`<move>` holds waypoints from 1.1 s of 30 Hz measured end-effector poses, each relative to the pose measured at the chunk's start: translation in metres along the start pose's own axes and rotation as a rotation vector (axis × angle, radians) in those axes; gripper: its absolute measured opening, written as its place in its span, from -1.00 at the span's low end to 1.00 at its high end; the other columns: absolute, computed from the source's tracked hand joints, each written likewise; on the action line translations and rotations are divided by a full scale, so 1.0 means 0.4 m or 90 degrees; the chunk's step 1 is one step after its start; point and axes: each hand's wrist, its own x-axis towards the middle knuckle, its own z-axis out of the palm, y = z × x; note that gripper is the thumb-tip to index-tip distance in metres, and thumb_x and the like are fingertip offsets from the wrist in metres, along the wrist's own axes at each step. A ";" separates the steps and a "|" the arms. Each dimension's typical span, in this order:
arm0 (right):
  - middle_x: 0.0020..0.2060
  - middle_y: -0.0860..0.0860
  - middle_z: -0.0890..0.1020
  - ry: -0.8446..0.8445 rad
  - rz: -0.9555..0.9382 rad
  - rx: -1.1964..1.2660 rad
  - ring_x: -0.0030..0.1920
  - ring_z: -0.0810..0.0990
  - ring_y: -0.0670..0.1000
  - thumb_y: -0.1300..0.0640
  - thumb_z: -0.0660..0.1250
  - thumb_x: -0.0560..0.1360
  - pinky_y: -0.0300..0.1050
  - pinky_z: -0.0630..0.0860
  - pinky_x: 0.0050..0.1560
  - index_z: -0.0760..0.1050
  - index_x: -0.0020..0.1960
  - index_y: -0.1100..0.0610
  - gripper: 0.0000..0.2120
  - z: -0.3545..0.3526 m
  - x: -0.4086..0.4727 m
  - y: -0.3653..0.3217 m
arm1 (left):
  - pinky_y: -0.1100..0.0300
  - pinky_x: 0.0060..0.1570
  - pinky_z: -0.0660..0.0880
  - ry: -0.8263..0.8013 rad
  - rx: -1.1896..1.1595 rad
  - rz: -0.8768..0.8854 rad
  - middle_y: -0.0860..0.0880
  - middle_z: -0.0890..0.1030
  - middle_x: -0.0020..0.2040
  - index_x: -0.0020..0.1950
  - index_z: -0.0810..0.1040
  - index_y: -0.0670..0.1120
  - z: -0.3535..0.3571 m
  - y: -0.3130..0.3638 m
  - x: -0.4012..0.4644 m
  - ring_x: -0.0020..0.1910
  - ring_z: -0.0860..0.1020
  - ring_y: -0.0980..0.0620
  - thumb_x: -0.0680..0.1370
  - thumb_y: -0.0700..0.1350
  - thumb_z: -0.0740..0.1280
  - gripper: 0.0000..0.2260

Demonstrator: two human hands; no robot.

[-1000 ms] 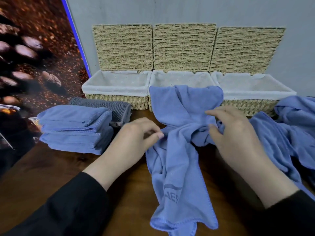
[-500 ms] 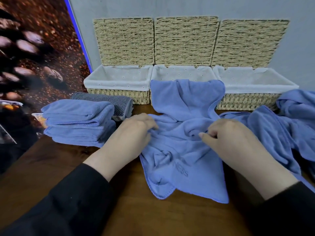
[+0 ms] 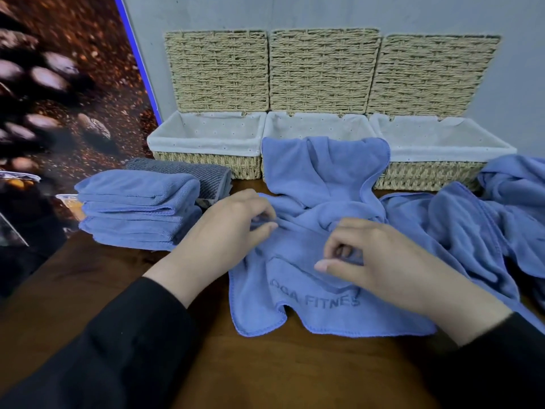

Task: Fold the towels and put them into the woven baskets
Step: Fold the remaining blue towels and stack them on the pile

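Here, both hands palm-down over the towel on the desk: left hand pinches a fold, right hand curled, pinching cloth.

The towel in the middle is blue with darker printed letters. The folded stack is blue too; behind it lies a grey striped towel. The baskets are beige woven, with white dotted lining. The table is dark brown, the sleeves black.
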 end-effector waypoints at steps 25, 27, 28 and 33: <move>-0.13 -0.11 0.53 0.189 0.144 -0.213 -0.18 0.56 0.08 0.09 0.40 0.52 -0.04 0.36 -0.35 0.38 0.16 -0.05 -0.72 -0.029 -0.150 -0.091 | 0.26 -0.40 0.30 0.098 -0.021 -0.183 0.06 0.46 -0.35 -0.02 0.56 0.00 -0.124 0.175 -0.191 -0.37 0.42 0.12 0.59 -0.27 0.23 -0.81; -0.18 -0.09 0.61 0.217 0.147 -0.165 -0.23 0.56 0.03 0.15 0.39 0.51 0.01 0.48 -0.29 0.44 0.07 -0.04 -0.79 -0.071 -0.166 -0.097 | 0.24 -0.45 0.25 0.120 -0.059 -0.187 0.05 0.46 -0.39 -0.08 0.56 0.04 -0.160 0.186 -0.195 -0.41 0.42 0.13 0.58 -0.26 0.22 -0.78; -0.26 -0.07 0.64 0.227 0.154 -0.128 -0.31 0.56 -0.02 0.18 0.36 0.52 0.00 0.50 -0.30 0.46 0.03 -0.03 -0.84 -0.094 -0.172 -0.103 | 0.24 -0.46 0.24 0.133 -0.082 -0.196 0.06 0.45 -0.42 -0.10 0.56 0.06 -0.179 0.191 -0.196 -0.43 0.42 0.14 0.58 -0.26 0.22 -0.76; -0.32 -0.02 0.67 0.328 0.164 -0.026 -0.25 0.60 -0.01 0.25 0.31 0.51 -0.02 0.49 -0.26 0.56 -0.08 -0.08 -0.78 -0.203 -0.210 -0.139 | 0.12 -0.40 0.30 0.193 -0.087 -0.213 0.07 0.52 -0.45 -0.09 0.55 0.07 -0.274 0.206 -0.185 -0.45 0.44 0.12 0.57 -0.26 0.20 -0.76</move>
